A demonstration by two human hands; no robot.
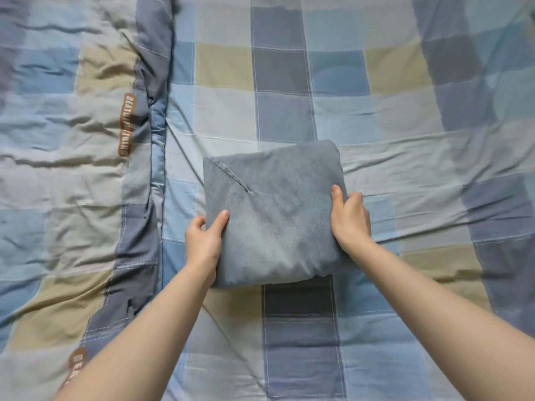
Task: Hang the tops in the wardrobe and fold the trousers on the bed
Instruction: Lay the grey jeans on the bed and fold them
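Observation:
A pair of grey-blue trousers (pixel 275 215), folded into a compact square bundle, sits in the middle of the bed. My left hand (pixel 204 238) grips the bundle's left edge, thumb on top and fingers tucked beneath. My right hand (pixel 350 218) grips the right edge the same way, thumb lying on the cloth. A slanted pocket seam shows near the bundle's upper left corner. No tops and no wardrobe are in view.
The bed is covered by a checked sheet (pixel 405 111) in blue, grey and beige squares. A rumpled quilt (pixel 72 154) of the same pattern, with brown lettered labels, lies bunched along the left side.

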